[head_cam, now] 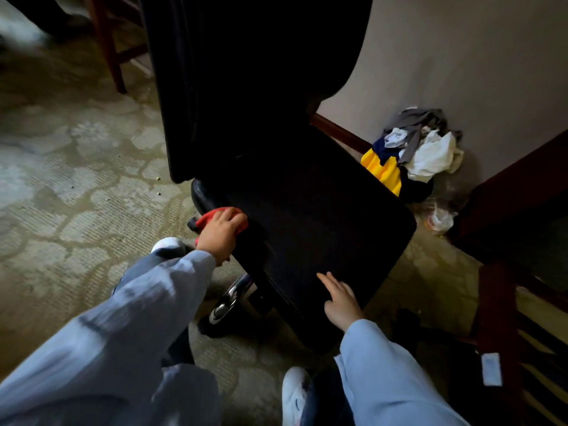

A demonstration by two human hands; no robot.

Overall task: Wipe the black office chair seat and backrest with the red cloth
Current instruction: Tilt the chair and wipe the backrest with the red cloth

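While the red cloth [212, 217] is gripped by the left hand [222, 236] and pressed against a side edge of the black office chair seat [322, 210], the seat's front corner is touched by the right hand [341, 301], laid flat and unclenched.

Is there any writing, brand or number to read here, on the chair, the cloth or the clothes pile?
No text can be read.
The pale rectangular tag, lower right: blank or too blurred to tell.
The white shoe: small dark mark, too small to read.
The black chair seat, red cloth, pile of clothes: no lettering visible.
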